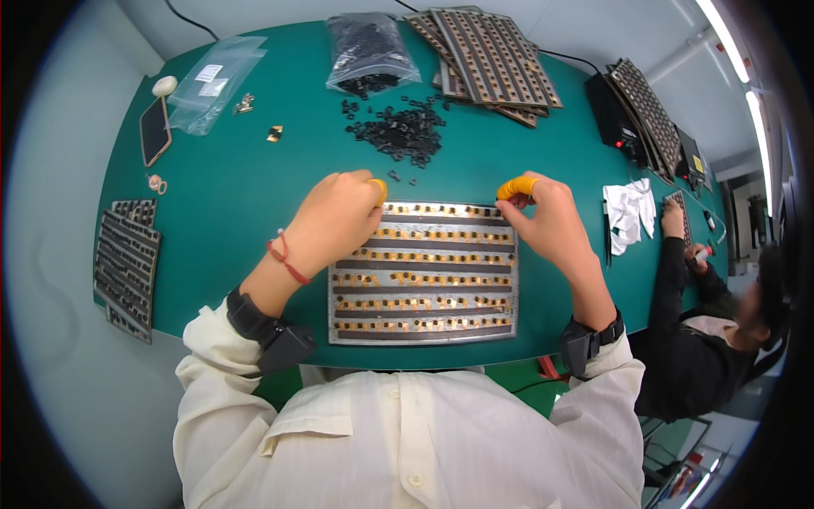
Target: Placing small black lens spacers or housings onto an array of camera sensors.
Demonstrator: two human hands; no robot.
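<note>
In front of me lies a metal tray (424,290) with rows of small gold-coloured contacts and black pieces between dark strips. My left hand (342,212) is closed at its far left corner, fingers curled under and hidden. At the far right corner, my right hand (547,214) pinches with thumb and index finger beside the end of the top row; what sits between them is too small to make out. Yellow finger covers show on both hands. Beyond the tray spreads a loose pile of small black plastic parts (398,131).
Behind the pile stands a clear bag of black parts (370,51), beside stacked trays (496,59). Filled trays (127,263), a phone (155,131) and plastic bags (216,81) lie left. To the right are white cloth (627,212), a black box (612,114) and a co-worker (704,339).
</note>
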